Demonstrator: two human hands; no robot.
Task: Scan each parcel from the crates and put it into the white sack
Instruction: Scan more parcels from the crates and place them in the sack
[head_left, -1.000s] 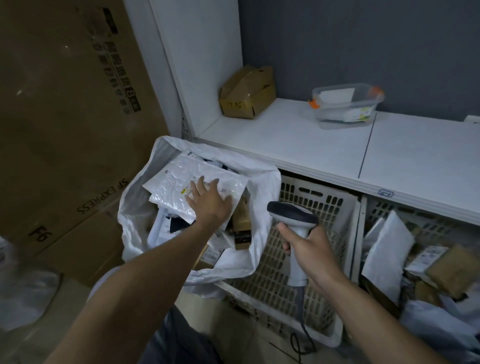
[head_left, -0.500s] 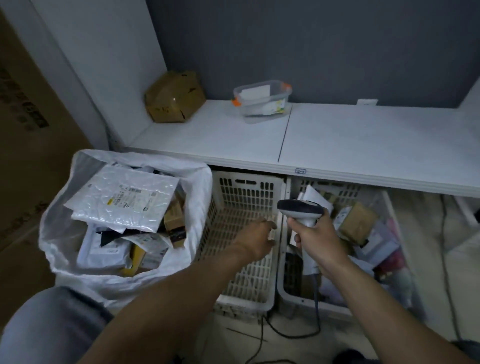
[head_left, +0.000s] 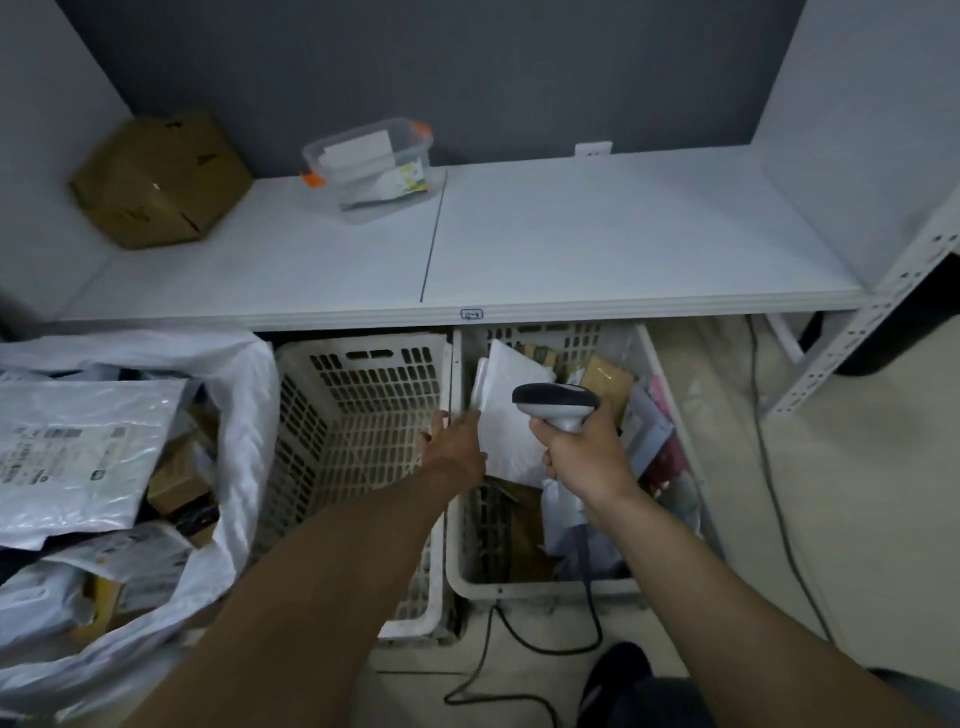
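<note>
- At near left, white sack (head_left: 244, 405) bulges with parcels (head_left: 78, 457), rim touching left crate (head_left: 363, 374).
- Left hand (head_left: 454, 444) crosses both crates' meeting rims, fingers at white parcel's (head_left: 514, 421) edge; grip unclear.
- Right hand (head_left: 584, 460) wraps scanner (head_left: 556, 402) above right crate (head_left: 545, 587).

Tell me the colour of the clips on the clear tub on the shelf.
The clips are orange; head view.

Open room inside left crate (head_left: 363, 384), right crate (head_left: 545, 590) packed with parcels (head_left: 608, 379), shelf (head_left: 623, 309) overhanging both crates' backs
</note>
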